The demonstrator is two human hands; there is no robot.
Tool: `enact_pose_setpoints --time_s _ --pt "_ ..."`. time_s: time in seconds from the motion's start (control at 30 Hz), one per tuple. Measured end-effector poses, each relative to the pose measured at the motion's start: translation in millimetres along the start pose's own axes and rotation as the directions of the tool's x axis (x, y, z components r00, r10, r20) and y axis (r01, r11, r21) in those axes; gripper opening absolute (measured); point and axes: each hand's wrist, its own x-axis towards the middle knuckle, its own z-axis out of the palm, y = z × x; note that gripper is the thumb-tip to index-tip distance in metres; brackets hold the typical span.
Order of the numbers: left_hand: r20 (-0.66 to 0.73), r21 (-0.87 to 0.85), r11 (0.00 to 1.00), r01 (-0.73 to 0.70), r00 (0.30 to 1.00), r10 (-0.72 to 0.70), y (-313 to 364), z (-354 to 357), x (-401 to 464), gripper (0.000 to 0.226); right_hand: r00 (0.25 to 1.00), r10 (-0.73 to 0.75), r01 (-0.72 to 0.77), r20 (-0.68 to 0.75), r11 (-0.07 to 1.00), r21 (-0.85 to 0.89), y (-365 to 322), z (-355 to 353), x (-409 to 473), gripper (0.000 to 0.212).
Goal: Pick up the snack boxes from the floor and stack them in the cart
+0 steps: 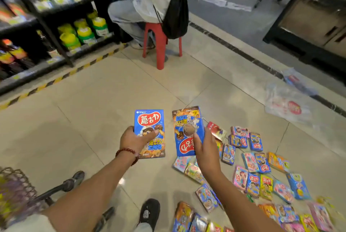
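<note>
I have one box in each hand, both lifted clear of the pale tiled floor (93,110). My left hand (133,140) grips a blue cardboard snack box with a red bean-shaped logo (149,125) by its left edge, thumb across the printed front, right way up. My right hand (206,149) pinches a second blue cardboard snack box (187,128) by its lower right side; this one is turned upside down. The wire shopping cart (16,190) sits at my lower left, blurred, so I cannot tell how much is stacked in it. Most of the work looks undone: a wide scatter of small colourful snack boxes (252,175) lies on the tiles to my right, near a crumpled clear plastic bag (286,104).
</note>
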Motion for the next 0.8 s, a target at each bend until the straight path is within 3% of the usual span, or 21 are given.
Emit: enact_pose_setpoints --time_s 0.23,0.4,0.53,0.7,0.8 --pt "-0.191 -0.148 0.983 -0.109 0.978 0.080 42.0 -112.0 -69.6 0.044 0.963 -0.258 0.251 0.080 0.964 0.082 -126.2 17.1 -25.9 0.032" --pt "-0.330 -0.251 0.958 -0.137 0.943 0.048 34.4 -194.3 -104.8 0.026 0.902 -0.384 0.348 0.198 0.917 0.192 -195.8 56.7 -62.3 0.030" --pt "-0.469 -0.281 0.950 -0.137 0.883 -0.011 10.0 -270.0 -137.2 0.025 0.830 -0.468 0.393 0.303 0.876 0.278 -247.3 103.3 -102.8 0.026" --pt "-0.589 -0.312 0.941 -0.133 0.804 -0.082 -43.8 -363.1 -174.9 0.050 0.729 -0.537 0.444 0.424 0.843 0.305 -299.3 174.1 -161.8 0.017" --pt "-0.636 -0.343 0.929 -0.139 0.762 -0.121 -81.6 -416.4 -195.8 0.040 0.680 -0.561 0.469 0.472 0.827 0.309 -321.8 222.5 -205.3 0.024"
